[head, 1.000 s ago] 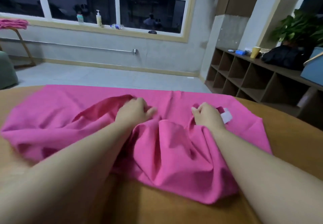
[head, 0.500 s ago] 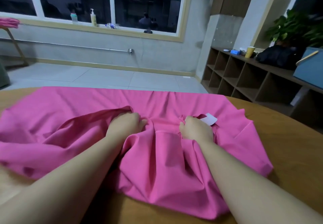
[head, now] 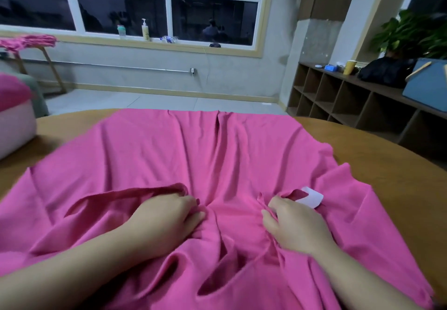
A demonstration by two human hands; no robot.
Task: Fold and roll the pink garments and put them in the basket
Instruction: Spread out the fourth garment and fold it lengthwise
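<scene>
Table [head: 377,155]: round, wood-toned, took up the near half of my view. My head had tipped down and back since the earlier frames, so more of the far rim showed and the window sat higher.

Pink garment [head: 169,155]: lay on the table, covering most of its middle. A second ago it was heaped toward me with a broad fold thrown over the left half. Now the far part lay spread and nearly flat, its far edge running straight along the far side of the table. Loose folds were left only on the near side, between and below my wrists. I judged the spreading step close to done, with folding and rolling not yet begun.

Pale container [head: 14,126] at the far left edge of the table, with pink cloth on top; it had come into view only now. Possibly the basket, I could not tell.

Left hand [head: 167,215]: had drawn nearer to me, fingers curled, bunching cloth just below the open neckline edge.

Right hand [head: 295,222]: likewise nearer, thumb and fingers pinching a ridge of fabric.

White label [head: 312,197]: touching the far side of my right hand, as before.
</scene>
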